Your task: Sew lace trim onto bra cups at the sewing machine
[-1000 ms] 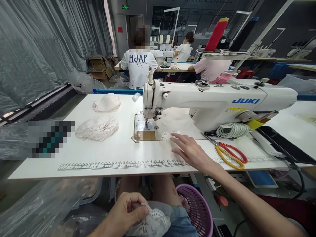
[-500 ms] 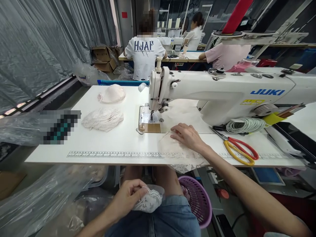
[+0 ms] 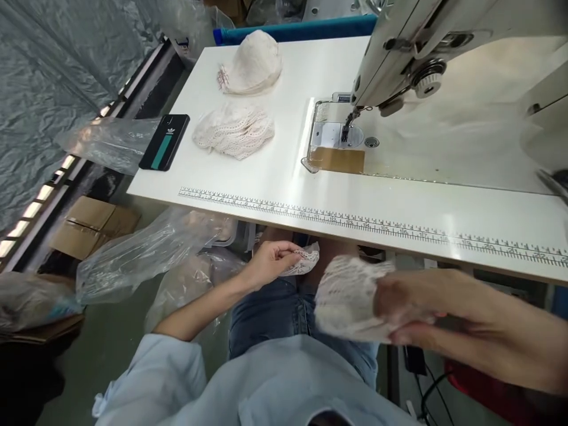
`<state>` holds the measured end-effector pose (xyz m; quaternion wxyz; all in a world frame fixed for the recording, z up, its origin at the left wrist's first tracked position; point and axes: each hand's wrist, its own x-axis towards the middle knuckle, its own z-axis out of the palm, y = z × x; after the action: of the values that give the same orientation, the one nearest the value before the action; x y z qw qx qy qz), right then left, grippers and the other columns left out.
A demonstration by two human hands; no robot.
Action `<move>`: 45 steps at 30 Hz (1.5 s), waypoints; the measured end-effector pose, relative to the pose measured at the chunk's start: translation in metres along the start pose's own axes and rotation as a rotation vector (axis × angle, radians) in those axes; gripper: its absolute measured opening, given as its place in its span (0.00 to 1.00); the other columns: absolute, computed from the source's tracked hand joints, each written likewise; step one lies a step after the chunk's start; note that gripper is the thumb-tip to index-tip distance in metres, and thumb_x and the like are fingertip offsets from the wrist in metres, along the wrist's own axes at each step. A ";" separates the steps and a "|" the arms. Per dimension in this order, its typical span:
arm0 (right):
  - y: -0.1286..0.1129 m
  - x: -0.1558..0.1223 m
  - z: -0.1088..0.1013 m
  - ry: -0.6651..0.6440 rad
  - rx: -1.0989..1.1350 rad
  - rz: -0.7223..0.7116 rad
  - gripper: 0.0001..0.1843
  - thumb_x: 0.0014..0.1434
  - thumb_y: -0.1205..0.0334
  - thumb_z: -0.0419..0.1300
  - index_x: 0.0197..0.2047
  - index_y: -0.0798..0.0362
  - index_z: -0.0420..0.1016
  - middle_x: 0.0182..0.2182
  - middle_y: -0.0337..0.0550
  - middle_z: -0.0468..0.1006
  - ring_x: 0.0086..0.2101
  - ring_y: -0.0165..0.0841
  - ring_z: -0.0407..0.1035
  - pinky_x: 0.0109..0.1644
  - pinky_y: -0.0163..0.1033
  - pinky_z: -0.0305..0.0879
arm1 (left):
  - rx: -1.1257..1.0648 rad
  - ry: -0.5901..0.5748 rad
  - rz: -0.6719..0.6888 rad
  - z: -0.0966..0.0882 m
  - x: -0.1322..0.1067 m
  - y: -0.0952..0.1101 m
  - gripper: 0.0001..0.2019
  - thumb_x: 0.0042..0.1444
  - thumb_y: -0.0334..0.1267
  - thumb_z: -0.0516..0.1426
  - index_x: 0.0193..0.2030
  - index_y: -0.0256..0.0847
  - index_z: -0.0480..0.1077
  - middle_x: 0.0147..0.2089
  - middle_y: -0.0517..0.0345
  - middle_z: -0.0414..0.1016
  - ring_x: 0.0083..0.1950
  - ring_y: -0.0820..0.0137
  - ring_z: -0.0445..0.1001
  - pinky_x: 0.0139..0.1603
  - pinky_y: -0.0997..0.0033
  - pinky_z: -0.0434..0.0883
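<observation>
My left hand (image 3: pixel 270 260) is closed in a pinch on a small piece of white lace (image 3: pixel 306 261), held over my lap just below the table's front edge. My right hand (image 3: pixel 410 310), blurred by motion, grips a larger piece of white lace fabric (image 3: pixel 346 299) in front of my lap. Both hands are below the white sewing table (image 3: pixel 275 177). Above it at the right stand the sewing machine head (image 3: pixel 426 41) and its needle plate (image 3: pixel 339 135).
Two piles of lace pieces (image 3: pixel 234 129) (image 3: pixel 252 64) lie on the table's left part, beside a black phone (image 3: pixel 164 142). A printed ruler (image 3: pixel 355 220) runs along the front edge. Plastic bags (image 3: pixel 146 251) and cardboard boxes (image 3: pixel 91 222) lie on the floor at left.
My right hand has left the table and come down to my lap with the lace fabric in it. The view has tilted down and nearer. My left hand still pinches its lace piece.
</observation>
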<state>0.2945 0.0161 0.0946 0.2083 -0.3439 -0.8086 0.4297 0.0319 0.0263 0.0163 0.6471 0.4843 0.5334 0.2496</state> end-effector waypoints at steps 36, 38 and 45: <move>0.057 0.024 0.067 -0.041 0.116 0.229 0.16 0.62 0.49 0.53 0.33 0.51 0.70 0.23 0.37 0.71 0.23 0.28 0.61 0.25 0.34 0.52 | -0.287 -0.078 -0.214 -0.008 -0.022 -0.002 0.13 0.41 0.38 0.68 0.36 0.36 0.79 0.32 0.56 0.81 0.31 0.75 0.76 0.35 0.78 0.71; 0.059 0.024 0.067 -0.063 0.097 0.210 0.15 0.62 0.49 0.53 0.35 0.51 0.70 0.26 0.39 0.73 0.26 0.30 0.64 0.28 0.35 0.56 | -0.251 -0.110 -0.205 -0.010 -0.022 -0.001 0.14 0.42 0.38 0.68 0.37 0.37 0.79 0.32 0.55 0.81 0.31 0.75 0.76 0.35 0.79 0.70; 0.055 0.046 0.061 -0.185 0.121 -0.029 0.34 0.50 0.43 0.64 0.56 0.49 0.63 0.50 0.49 0.70 0.49 0.42 0.64 0.50 0.44 0.60 | -0.114 -0.230 -0.167 -0.017 -0.022 0.007 0.12 0.42 0.37 0.68 0.36 0.36 0.79 0.32 0.53 0.81 0.31 0.74 0.76 0.33 0.80 0.70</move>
<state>0.2462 0.0379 0.0173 0.1596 -0.2777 -0.8017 0.5046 0.0105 0.0165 0.0332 0.7489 0.4262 0.4788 0.1678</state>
